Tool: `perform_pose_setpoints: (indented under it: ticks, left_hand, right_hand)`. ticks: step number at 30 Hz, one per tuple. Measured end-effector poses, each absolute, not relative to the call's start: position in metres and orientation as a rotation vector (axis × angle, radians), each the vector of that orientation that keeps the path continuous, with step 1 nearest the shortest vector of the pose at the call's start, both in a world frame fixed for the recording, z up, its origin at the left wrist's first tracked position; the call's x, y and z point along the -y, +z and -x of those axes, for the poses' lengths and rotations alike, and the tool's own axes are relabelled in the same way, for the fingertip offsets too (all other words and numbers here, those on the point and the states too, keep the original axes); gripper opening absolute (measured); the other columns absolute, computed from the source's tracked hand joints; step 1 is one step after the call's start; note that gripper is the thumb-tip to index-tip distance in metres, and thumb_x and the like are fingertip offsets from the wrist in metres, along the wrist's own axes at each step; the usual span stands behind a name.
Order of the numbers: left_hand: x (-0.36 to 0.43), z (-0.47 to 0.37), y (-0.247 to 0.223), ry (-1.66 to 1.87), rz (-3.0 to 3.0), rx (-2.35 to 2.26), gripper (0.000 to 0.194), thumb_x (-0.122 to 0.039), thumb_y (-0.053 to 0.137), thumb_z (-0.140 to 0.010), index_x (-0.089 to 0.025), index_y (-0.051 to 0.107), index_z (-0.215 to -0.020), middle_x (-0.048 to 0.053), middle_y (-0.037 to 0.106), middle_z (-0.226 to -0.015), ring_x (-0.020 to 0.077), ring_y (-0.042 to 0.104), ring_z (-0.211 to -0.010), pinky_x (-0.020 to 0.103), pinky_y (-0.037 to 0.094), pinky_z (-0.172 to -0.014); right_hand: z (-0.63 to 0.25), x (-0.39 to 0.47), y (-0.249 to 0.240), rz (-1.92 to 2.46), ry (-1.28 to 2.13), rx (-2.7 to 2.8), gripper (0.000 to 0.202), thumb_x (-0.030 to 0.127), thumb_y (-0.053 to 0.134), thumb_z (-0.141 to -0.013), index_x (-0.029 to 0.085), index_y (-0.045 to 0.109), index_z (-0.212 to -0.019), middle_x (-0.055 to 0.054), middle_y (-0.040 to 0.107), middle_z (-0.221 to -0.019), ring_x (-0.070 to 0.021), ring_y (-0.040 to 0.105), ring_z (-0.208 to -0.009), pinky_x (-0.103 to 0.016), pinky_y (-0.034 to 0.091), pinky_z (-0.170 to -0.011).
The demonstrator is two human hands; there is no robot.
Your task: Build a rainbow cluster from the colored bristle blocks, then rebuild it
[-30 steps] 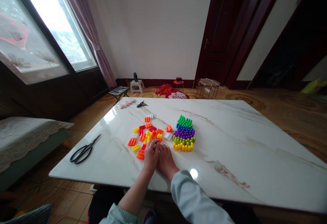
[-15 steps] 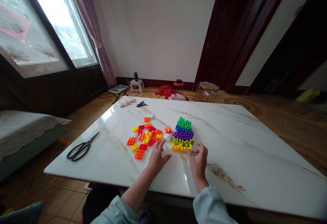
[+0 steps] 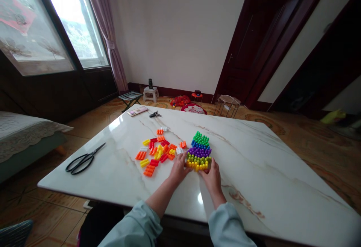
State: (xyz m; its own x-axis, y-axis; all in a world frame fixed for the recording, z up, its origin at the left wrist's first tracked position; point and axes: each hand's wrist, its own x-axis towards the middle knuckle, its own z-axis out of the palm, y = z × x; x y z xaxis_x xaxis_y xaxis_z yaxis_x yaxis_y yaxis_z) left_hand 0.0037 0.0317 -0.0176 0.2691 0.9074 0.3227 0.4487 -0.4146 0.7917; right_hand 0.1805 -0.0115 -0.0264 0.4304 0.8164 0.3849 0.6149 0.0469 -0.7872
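A block of round-topped plastic pieces (image 3: 199, 151) lies on the marble-look table (image 3: 254, 156), in rows of green, blue, purple, olive and yellow from far to near. My left hand (image 3: 178, 170) grips the near left corner, by the yellow row (image 3: 197, 165). On the other side, my right hand (image 3: 212, 176) is closed on the same row's right end, its thumb along the near edge. To the left are scattered small ribbed pieces in orange (image 3: 149, 170), red (image 3: 154, 162), yellow (image 3: 144, 162) and white (image 3: 179, 150). The undersides of the row are hidden.
Black-handled scissors (image 3: 84, 159) lie near the table's left edge. A phone (image 3: 138, 111) and small dark pliers (image 3: 155, 114) are at the far left corner. Beyond the table stand a white stool (image 3: 150, 94) and a wire-framed stool (image 3: 227, 104).
Both hands have closed in on the yellow row from its two sides; before, the left was apart from it. The view has shifted slightly, and the phone shows clearly.
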Motion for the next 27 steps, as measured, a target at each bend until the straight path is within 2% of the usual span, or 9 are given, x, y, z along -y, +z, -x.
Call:
perform_pose_setpoints:
  ticks: [5, 9, 11, 14, 17, 19, 20, 23, 27]
  left_hand:
    - [-0.032, -0.004, -0.016, 1.06, -1.984, -1.21, 0.072, -0.016, 0.072, -0.067, -0.023, 0.045, -0.133, 0.01, 0.055, -0.119, 0.0124, 0.06, -0.07, 0.035, 0.056, -0.076]
    - [-0.035, -0.006, -0.021, 1.098, -1.974, -1.255, 0.072, -0.015, 0.075, -0.064, -0.021, 0.048, -0.131, 0.01, 0.056, -0.118, 0.0153, 0.061, -0.077, 0.037, 0.055, -0.081]
    - [-0.034, -0.007, -0.026, 1.131, -1.959, -1.251, 0.076, -0.015, 0.077, -0.062, -0.021, 0.048, -0.131, 0.01, 0.056, -0.118, 0.0148, 0.061, -0.077, 0.037, 0.055, -0.08]
    - [-0.028, -0.004, -0.027, 1.195, -1.91, -1.195, 0.075, -0.018, 0.077, -0.064, -0.02, 0.046, -0.133, 0.011, 0.054, -0.121, 0.0119, 0.06, -0.07, 0.034, 0.056, -0.073]
    - [-0.016, 0.013, -0.015, 1.297, -1.921, -1.258, 0.052, -0.02, 0.066, -0.077, -0.022, 0.051, -0.127, 0.009, 0.056, -0.122, 0.0168, 0.062, -0.086, 0.034, 0.054, -0.078]
    - [-0.01, 0.033, -0.001, 1.36, -1.977, -1.479, 0.038, -0.018, 0.057, -0.083, -0.023, 0.057, -0.121, 0.008, 0.059, -0.12, 0.0224, 0.057, -0.107, 0.04, 0.047, -0.093]
    - [-0.01, 0.044, 0.006, 1.362, -1.99, -1.629, 0.037, -0.015, 0.054, -0.083, -0.023, 0.058, -0.119, 0.008, 0.059, -0.121, 0.0242, 0.053, -0.113, 0.042, 0.042, -0.099]
    - [-0.015, 0.076, 0.022, 1.213, -1.965, -1.998, 0.049, -0.012, 0.056, -0.075, -0.021, 0.056, -0.124, 0.009, 0.057, -0.127, 0.0295, 0.043, -0.124, 0.046, 0.032, -0.106]
    - [-0.03, 0.097, 0.028, 0.895, -1.96, -2.079, 0.068, -0.01, 0.057, -0.068, -0.021, 0.049, -0.134, 0.008, 0.053, -0.136, 0.0301, 0.038, -0.128, 0.045, 0.027, -0.108]
  right_hand:
    - [-0.178, 0.008, -0.021, 1.726, 0.224, 1.301, 0.072, 0.039, 0.066, -0.062, 0.012, 0.048, -0.126, -0.017, 0.056, -0.114, -0.0313, 0.058, -0.101, -0.043, 0.047, -0.089]
    - [-0.177, 0.01, -0.016, 1.693, 0.174, 1.338, 0.07, 0.044, 0.062, -0.067, 0.009, 0.048, -0.126, -0.018, 0.057, -0.11, -0.0297, 0.058, -0.097, -0.043, 0.047, -0.087]
    - [-0.174, 0.016, -0.015, 1.68, 0.106, 1.318, 0.071, 0.05, 0.061, -0.07, 0.009, 0.048, -0.126, -0.019, 0.055, -0.111, -0.0278, 0.058, -0.092, -0.041, 0.049, -0.082]
    - [-0.166, 0.03, -0.016, 1.745, -0.031, 1.225, 0.066, 0.059, 0.055, -0.076, 0.013, 0.051, -0.123, -0.017, 0.057, -0.109, -0.0249, 0.059, -0.084, -0.034, 0.048, -0.066]
    - [-0.157, 0.041, -0.017, 1.791, -0.031, 1.241, 0.053, 0.062, 0.046, -0.083, 0.017, 0.058, -0.109, -0.01, 0.064, -0.093, -0.0215, 0.06, -0.072, -0.029, 0.042, -0.055]
    - [-0.153, 0.043, -0.017, 1.726, 0.051, 1.374, 0.049, 0.061, 0.042, -0.086, 0.018, 0.061, -0.099, -0.008, 0.067, -0.083, -0.0199, 0.061, -0.067, -0.028, 0.043, -0.057]
    - [-0.151, 0.043, -0.017, 1.681, 0.088, 1.445, 0.048, 0.06, 0.042, -0.087, 0.018, 0.062, -0.095, -0.008, 0.068, -0.081, -0.0194, 0.062, -0.066, -0.028, 0.044, -0.059]
    - [-0.149, 0.04, -0.018, 1.582, 0.141, 1.628, 0.042, 0.054, 0.041, -0.091, 0.019, 0.064, -0.087, -0.006, 0.07, -0.081, -0.0177, 0.063, -0.067, -0.026, 0.045, -0.063]
    - [-0.147, 0.038, -0.02, 1.568, 0.072, 1.79, 0.036, 0.044, 0.04, -0.094, 0.021, 0.065, -0.082, -0.004, 0.07, -0.079, -0.0168, 0.065, -0.068, -0.024, 0.042, -0.061]
